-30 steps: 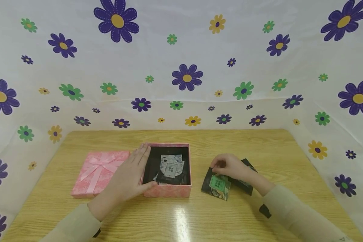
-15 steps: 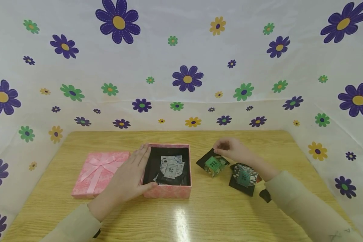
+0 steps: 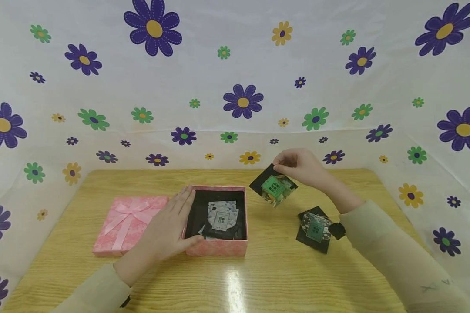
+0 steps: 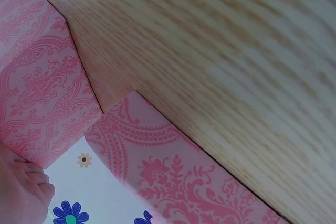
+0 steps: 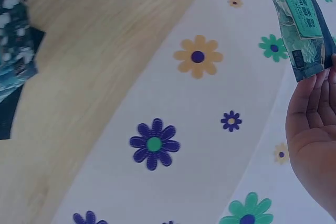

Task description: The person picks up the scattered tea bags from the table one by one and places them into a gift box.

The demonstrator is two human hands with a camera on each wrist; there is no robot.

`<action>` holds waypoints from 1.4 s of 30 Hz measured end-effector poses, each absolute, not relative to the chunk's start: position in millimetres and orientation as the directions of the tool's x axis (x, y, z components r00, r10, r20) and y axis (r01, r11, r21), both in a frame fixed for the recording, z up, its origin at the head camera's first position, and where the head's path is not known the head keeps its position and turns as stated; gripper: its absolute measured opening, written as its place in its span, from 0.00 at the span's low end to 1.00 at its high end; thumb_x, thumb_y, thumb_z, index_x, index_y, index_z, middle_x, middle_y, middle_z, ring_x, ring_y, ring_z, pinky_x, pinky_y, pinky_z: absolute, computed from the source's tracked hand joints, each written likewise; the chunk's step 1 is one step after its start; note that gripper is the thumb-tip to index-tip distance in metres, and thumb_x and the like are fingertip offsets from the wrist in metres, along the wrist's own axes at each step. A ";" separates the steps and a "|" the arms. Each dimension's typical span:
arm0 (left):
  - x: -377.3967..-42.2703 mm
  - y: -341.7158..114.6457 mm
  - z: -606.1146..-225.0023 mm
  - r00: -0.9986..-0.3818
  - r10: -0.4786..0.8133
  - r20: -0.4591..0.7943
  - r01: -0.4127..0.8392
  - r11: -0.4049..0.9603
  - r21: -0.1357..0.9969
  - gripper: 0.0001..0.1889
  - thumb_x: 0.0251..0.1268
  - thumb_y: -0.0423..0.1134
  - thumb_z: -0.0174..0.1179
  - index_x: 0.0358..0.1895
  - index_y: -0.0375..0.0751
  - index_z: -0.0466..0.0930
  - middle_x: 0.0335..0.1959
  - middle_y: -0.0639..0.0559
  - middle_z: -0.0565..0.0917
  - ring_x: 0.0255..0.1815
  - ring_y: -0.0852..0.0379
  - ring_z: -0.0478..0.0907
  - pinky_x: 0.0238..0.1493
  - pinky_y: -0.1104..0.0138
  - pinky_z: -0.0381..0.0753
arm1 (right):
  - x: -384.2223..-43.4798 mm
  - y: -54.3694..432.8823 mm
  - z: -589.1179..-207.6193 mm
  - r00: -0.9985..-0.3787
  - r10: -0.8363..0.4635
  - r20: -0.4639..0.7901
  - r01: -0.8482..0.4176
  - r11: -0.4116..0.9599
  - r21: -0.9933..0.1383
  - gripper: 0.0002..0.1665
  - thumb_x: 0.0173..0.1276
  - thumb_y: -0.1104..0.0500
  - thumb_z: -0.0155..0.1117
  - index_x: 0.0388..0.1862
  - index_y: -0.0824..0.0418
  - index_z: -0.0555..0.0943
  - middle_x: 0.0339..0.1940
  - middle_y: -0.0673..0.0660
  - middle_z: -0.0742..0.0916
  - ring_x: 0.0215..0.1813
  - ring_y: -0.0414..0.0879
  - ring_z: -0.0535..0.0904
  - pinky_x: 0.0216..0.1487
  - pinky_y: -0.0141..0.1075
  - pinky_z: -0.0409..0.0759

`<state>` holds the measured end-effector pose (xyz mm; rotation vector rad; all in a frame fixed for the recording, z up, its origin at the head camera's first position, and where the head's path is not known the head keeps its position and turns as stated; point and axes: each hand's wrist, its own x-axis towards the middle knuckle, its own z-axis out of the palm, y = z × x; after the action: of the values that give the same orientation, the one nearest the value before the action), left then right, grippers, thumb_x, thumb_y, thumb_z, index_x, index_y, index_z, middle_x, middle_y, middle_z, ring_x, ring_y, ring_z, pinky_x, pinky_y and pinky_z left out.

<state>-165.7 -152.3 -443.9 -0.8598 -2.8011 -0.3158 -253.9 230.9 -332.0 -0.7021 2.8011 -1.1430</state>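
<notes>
Straight left fingers (image 3: 182, 202) touch box (image 3: 217, 248) beside lid (image 3: 127, 221); right fingers (image 3: 283, 157) pinch packet (image 3: 273, 186) near loose sachet (image 3: 315, 228).

From the centre of the head view, a white flower-printed cloth (image 3: 180, 82) rises behind the wood-grained table (image 3: 286, 282) and sweeps from 9 through 12 to 3 o'clock. Large purple flowers (image 3: 154, 29) sit at 11 and 2, a yellow flower (image 3: 282, 33) at 1. A bright reflection (image 3: 235, 289) gleams at 6.
</notes>
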 end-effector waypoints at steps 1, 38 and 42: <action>-165.7 -152.2 -443.9 -0.812 0.529 0.246 0.570 0.808 0.146 0.60 0.63 0.68 0.64 0.85 0.30 0.49 0.88 0.36 0.54 0.89 0.38 0.53 0.85 0.47 0.60 | -254.5 228.1 -329.1 -0.897 -0.421 0.134 -0.395 0.629 -0.670 0.06 0.76 0.65 0.67 0.44 0.67 0.88 0.40 0.62 0.91 0.36 0.40 0.84 0.41 0.26 0.83; -166.6 -152.5 -442.2 -0.809 0.534 0.244 0.577 0.802 0.156 0.60 0.64 0.68 0.64 0.85 0.29 0.50 0.88 0.36 0.54 0.89 0.39 0.53 0.86 0.47 0.60 | -247.4 117.2 -368.8 -0.741 -0.669 0.067 -0.461 0.434 -0.774 0.04 0.73 0.65 0.70 0.42 0.64 0.89 0.39 0.58 0.92 0.37 0.36 0.84 0.44 0.28 0.86; -166.5 -152.6 -443.0 -0.810 0.532 0.245 0.575 0.801 0.164 0.60 0.64 0.68 0.64 0.85 0.29 0.50 0.87 0.35 0.55 0.89 0.39 0.53 0.85 0.46 0.61 | -246.8 114.6 -375.4 -0.715 -0.696 0.075 -0.489 0.420 -0.765 0.04 0.73 0.65 0.70 0.42 0.65 0.89 0.38 0.59 0.92 0.37 0.34 0.84 0.43 0.28 0.86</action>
<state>-166.5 -152.6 -443.0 -0.8697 -2.8016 -0.3439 -246.8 114.6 -375.4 -1.0344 2.4228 -1.1772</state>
